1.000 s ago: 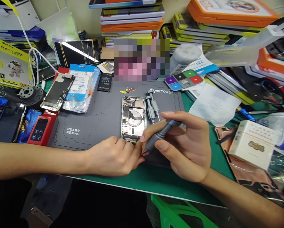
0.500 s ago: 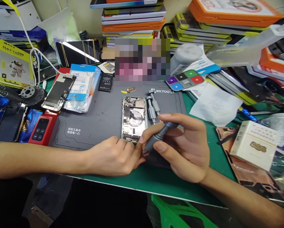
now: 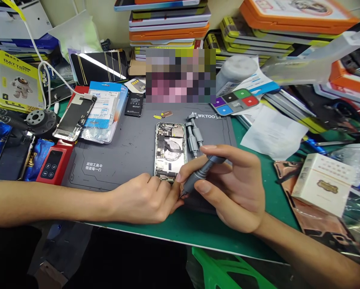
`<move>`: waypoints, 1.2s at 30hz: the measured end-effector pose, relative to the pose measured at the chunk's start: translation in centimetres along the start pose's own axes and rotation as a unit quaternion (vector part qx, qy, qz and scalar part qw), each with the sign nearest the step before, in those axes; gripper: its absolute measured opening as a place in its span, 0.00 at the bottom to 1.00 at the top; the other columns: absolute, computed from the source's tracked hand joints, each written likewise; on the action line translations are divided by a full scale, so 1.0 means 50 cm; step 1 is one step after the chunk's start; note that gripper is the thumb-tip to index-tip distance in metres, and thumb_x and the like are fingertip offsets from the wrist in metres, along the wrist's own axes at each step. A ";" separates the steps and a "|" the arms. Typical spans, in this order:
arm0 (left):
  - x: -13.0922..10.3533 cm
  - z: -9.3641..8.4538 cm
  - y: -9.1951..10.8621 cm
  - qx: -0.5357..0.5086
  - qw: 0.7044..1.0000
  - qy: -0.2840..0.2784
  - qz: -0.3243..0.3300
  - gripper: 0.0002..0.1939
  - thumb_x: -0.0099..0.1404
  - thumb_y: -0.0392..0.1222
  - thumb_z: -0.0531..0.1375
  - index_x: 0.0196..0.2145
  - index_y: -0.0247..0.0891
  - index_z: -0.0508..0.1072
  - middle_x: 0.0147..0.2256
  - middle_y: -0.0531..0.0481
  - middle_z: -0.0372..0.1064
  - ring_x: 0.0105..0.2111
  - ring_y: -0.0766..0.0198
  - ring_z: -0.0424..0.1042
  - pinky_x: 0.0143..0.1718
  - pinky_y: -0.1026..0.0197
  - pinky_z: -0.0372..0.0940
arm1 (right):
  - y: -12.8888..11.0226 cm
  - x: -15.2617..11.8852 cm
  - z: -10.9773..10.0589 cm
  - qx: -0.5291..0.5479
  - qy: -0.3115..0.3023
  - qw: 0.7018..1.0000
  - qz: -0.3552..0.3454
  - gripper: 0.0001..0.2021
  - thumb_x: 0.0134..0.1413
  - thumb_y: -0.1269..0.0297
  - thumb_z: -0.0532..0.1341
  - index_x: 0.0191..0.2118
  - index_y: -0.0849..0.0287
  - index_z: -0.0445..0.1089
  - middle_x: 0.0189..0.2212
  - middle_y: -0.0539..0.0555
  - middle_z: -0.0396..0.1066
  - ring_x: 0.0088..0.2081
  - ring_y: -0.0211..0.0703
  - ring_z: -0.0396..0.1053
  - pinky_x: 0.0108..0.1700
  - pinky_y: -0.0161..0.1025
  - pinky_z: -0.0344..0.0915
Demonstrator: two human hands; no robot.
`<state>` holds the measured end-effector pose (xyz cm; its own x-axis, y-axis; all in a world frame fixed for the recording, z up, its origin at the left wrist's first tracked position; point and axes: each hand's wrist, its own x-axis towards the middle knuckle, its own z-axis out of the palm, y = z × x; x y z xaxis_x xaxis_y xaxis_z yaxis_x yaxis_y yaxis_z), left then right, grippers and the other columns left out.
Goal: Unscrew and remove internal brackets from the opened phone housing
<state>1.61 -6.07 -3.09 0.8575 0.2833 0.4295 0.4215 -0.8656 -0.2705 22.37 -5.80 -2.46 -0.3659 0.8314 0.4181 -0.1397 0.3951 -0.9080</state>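
Observation:
An opened phone body (image 3: 170,150) lies on the grey mat (image 3: 131,140), its inner parts and a round coil showing. At its lower edge is my left hand (image 3: 149,196), fingers curled together near the screwdriver's tip; what they pinch, if anything, is hidden. My right hand (image 3: 236,184) holds a grey screwdriver (image 3: 198,174) tilted, tip down to the left, between thumb and fingers. Two more grey screwdrivers (image 3: 193,138) lie right of the phone body. Above it are small yellow and copper-coloured pieces (image 3: 167,114), and further left a black battery (image 3: 134,105).
At left, a detached screen (image 3: 75,117) lies by a blue packet (image 3: 103,112) and a red device (image 3: 53,162). Stacked cases (image 3: 169,32) stand behind the mat. A white box (image 3: 322,182) and white paper (image 3: 273,132) are at right.

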 end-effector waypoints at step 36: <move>0.000 -0.001 -0.002 -0.003 1.000 -0.003 0.002 0.15 0.76 0.46 0.56 0.36 0.32 0.72 0.23 0.55 0.63 0.20 0.65 0.63 0.21 0.57 0.47 | 0.000 -0.001 0.000 0.025 -0.005 1.000 0.014 0.24 0.68 0.73 0.57 0.64 0.43 0.60 0.39 0.54 0.73 0.40 0.46 0.76 0.27 0.39 0.77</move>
<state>1.58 -6.02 -3.03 0.8612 0.2818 0.4229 0.4160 -0.8690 -0.2681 22.37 -5.86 -2.48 -0.3794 0.8379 0.3924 -0.1758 0.3511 -0.9197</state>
